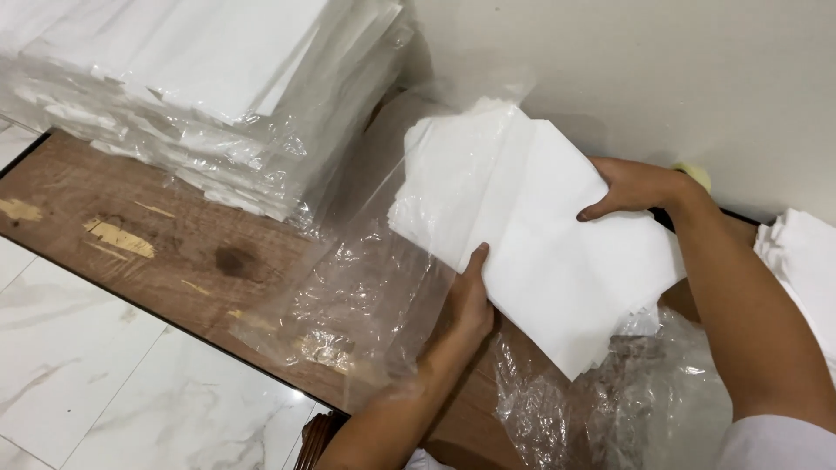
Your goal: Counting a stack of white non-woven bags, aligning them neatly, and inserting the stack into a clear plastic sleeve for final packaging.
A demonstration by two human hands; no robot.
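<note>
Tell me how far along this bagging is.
Done: a pile of bagged white stacks sits at the far end of the wooden table. In hand: the left hand and right hand hold a white stack partly inside a clear plastic bag. Left: loose white sheets at right.

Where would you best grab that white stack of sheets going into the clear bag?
Probably the bare end of the white stack, with a hand at each long edge, as the left hand and right hand do; the other end sits inside the clear bag.
</note>
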